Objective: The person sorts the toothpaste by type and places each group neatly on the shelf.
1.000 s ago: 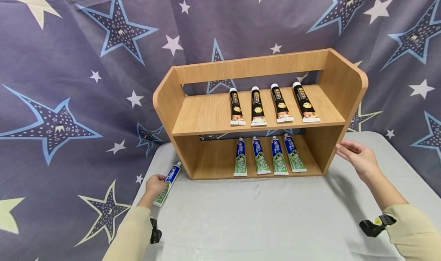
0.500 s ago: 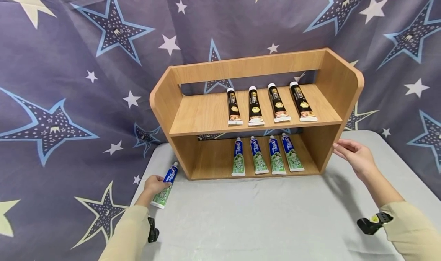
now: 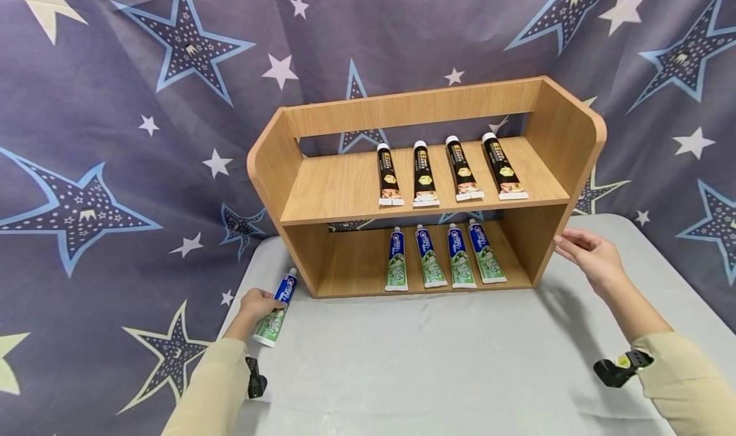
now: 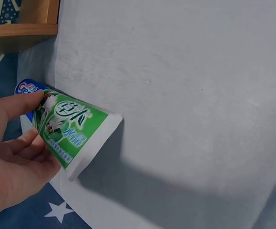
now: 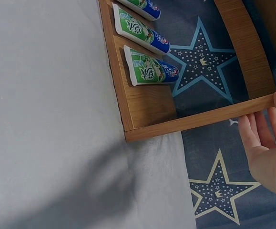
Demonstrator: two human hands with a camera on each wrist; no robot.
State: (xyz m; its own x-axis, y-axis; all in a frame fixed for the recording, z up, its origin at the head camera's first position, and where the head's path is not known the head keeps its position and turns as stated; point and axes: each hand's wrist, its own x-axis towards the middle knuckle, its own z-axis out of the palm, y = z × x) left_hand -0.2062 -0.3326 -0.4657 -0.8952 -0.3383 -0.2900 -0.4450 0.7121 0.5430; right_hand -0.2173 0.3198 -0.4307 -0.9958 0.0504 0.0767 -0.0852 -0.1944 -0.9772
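My left hand (image 3: 257, 306) pinches a blue and green toothpaste tube (image 3: 270, 326) at the table's left side, beside the shelf's outer wall. In the left wrist view the tube's wide white crimped end (image 4: 96, 147) points away from the fingers, green label facing up. Its blue cap end lies partly behind the thumb. On the other side, my right hand (image 3: 595, 260) grips the front edge of the wooden shelf's right side panel (image 5: 199, 117), thumb on one face and fingers on the other.
The two-tier wooden shelf (image 3: 336, 190) stands at the back of the grey-covered table (image 3: 414, 365). Several black tubes (image 3: 424, 171) lie in a row on its upper board; several blue and green toothpaste tubes (image 3: 397, 263) lie below. A starry cloth (image 3: 144, 59) hangs behind.
The held toothpaste tube has turned slightly, showing more of its green label. The whole head view has shifted a little. My right hand stays at the shelf's side panel.
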